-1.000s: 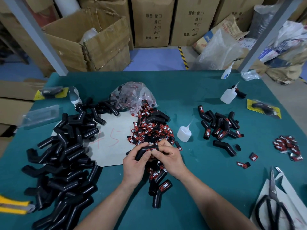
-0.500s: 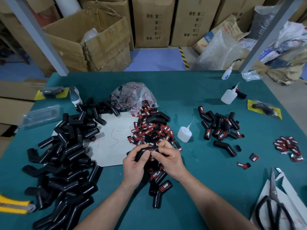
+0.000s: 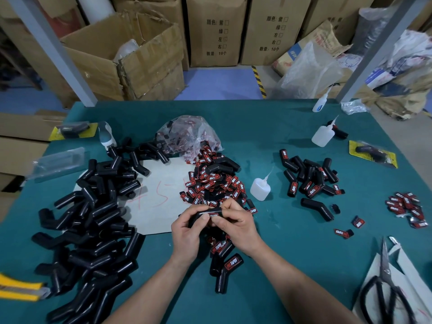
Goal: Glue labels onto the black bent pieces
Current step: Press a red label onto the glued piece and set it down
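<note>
Holding one black bent piece (image 3: 203,212) just above the green desk (image 3: 292,265) with both hands. Gripping its left end with the curled left hand (image 3: 185,232), thumb on top. Pinching its right end with the right hand (image 3: 238,226), thumb tip pressed on a red label (image 3: 214,215) near the bend.

Under the wrists, nearer than the hands: a few labelled pieces (image 3: 230,263), lettering facing up.

Left of the left hand, spread wide over the desk: a big pile of bare pieces (image 3: 93,218). Nearer and further left, at the desk edge: a yellow knife (image 3: 18,288). Well right of the right hand and nearer: black-handled scissors (image 3: 385,272).

Just beyond the fingertips: a heap of labels (image 3: 215,183), overlapping a pale sheet (image 3: 159,195) with red scrawl that reaches behind the left hand.

Beyond and right of the right hand: a small glue bottle (image 3: 259,189), upright, nozzle leaning right. Further right: a cluster of finished pieces (image 3: 311,178), one lone bare piece (image 3: 316,208) just in front of it, and a small label heap (image 3: 406,206) well out to the right.

Past the main heap: a clear plastic bag (image 3: 189,134) with more labels inside. Far right of the hands: a second bottle (image 3: 322,136), a third bottle (image 3: 320,105) at the back edge, and a yellow card pack (image 3: 372,154). Far left: another card pack (image 3: 72,130).

Beyond the desk: brown cardboard boxes (image 3: 217,31).
</note>
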Tool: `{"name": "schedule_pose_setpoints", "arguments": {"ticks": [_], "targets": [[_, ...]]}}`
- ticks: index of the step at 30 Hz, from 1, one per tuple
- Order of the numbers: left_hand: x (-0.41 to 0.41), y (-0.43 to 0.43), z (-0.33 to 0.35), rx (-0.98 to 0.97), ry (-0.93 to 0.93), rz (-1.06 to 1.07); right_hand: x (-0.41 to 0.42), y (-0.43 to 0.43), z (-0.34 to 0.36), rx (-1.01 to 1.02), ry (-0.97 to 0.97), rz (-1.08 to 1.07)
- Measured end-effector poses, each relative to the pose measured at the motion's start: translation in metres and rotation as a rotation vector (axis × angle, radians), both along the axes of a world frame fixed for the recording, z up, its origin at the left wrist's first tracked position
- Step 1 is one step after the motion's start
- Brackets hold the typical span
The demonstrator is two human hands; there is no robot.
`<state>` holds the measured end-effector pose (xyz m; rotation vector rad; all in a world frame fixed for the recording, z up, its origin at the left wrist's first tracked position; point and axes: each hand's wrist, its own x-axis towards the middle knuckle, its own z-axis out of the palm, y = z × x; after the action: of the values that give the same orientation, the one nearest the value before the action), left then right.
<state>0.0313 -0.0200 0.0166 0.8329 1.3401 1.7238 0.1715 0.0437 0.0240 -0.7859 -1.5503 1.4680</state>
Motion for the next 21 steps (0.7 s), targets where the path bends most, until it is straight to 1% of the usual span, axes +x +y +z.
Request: {"name": "schedule_pose_setpoints", "arguments": {"ticks": [3,7,12,15,19,21], "targets": [[0.001,-0.001,0.002,0.003,0.055,0.003,-0.003,-0.002,0.000,-0.068,0.017,-0.033],[0.005,-0.001,0.008,-0.003,0.073,-0.014,-0.005,-0.004,0.002,-0.164,0.055,-0.061],[0.009,0.001,0.008,-0.037,0.027,-0.022,-0.005,-0.003,0.004,-0.236,0.102,-0.082],[0.009,0.000,0.008,-0.022,0.064,-0.005,-0.005,-0.003,0.004,-0.246,0.096,-0.090],[0.011,0.001,0.007,-0.024,0.135,0.006,-0.006,-0.001,0.004,-0.219,0.014,-0.129],[0.010,0.001,0.007,-0.028,0.166,0.018,-0.007,-0.003,0.004,-0.210,0.008,-0.144]]}}
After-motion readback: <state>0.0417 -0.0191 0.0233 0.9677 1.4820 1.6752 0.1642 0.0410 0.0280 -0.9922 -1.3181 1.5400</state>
